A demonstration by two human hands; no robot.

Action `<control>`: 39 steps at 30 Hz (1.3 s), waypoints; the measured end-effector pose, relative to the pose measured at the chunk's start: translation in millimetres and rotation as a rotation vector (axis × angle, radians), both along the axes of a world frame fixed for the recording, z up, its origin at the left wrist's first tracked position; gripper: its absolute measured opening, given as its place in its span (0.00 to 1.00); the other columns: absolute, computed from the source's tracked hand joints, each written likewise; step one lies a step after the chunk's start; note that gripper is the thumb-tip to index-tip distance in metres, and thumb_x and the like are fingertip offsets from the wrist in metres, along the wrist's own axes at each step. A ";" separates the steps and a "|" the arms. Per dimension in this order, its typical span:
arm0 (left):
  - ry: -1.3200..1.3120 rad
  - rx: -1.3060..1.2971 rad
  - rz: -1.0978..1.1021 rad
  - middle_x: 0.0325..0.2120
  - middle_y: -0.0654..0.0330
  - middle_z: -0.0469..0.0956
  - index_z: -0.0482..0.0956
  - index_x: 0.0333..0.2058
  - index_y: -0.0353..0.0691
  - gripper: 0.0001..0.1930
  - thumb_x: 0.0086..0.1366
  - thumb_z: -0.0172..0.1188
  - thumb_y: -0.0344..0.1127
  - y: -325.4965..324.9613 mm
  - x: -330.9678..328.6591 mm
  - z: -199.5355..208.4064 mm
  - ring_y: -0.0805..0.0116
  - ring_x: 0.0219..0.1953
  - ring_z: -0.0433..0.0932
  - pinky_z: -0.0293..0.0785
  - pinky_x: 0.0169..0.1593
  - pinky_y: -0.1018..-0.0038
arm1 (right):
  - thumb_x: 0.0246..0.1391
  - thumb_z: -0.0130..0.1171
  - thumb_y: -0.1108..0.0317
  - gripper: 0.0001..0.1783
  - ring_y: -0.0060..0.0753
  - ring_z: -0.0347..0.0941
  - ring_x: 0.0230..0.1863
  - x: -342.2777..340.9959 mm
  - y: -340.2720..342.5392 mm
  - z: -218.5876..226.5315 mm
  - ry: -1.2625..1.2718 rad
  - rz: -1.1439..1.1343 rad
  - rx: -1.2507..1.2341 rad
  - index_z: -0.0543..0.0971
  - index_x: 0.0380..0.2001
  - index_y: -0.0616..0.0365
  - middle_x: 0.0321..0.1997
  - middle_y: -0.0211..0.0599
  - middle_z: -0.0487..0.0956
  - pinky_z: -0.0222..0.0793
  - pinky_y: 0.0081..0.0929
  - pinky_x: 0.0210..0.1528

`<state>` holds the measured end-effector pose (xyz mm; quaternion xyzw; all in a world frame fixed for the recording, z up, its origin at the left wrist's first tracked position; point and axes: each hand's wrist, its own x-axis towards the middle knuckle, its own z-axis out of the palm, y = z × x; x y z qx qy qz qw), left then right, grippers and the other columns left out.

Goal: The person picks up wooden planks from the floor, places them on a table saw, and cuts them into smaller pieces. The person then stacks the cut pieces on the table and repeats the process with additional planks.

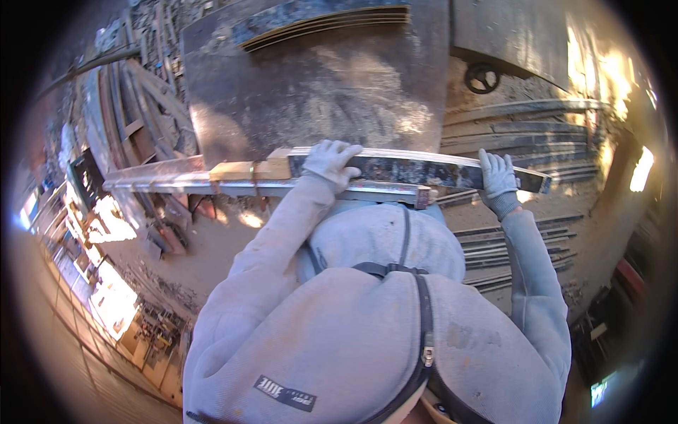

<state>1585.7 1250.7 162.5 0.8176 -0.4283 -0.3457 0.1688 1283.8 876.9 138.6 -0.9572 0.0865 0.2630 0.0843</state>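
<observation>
In front of my waist lies a stack of long plywood strips (409, 169) with a dark, stained face and pale layered edges. It runs along the near edge of a worn metal table (311, 92) and sticks out past it on the right. My left hand (330, 164), in a light grey work glove, is closed over the stack's left end. Near the right end, my gloved right hand (498, 177) grips the strips, its thumb side partly hidden. Left of the stack, a wooden block (233, 171) rests by a long metal rail (339, 189).
Another bundle of plywood strips (325, 27) lies on the table's far side. A dark handwheel (482, 78) sits below a second metal surface (515, 35) at the far right. Scrap boards (116, 106) pile up at left, and long strips (522, 244) lie on the floor at right.
</observation>
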 end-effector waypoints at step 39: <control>-0.653 -0.008 -0.038 0.54 0.56 0.80 0.81 0.60 0.51 0.27 0.75 0.54 0.62 -13.2 -85.4 -24.4 0.53 0.60 0.75 0.64 0.66 0.54 | 0.40 0.76 0.70 0.35 0.53 0.79 0.58 -14.1 40.4 13.0 0.030 -0.029 -0.248 0.74 0.53 0.65 0.54 0.54 0.79 0.80 0.44 0.58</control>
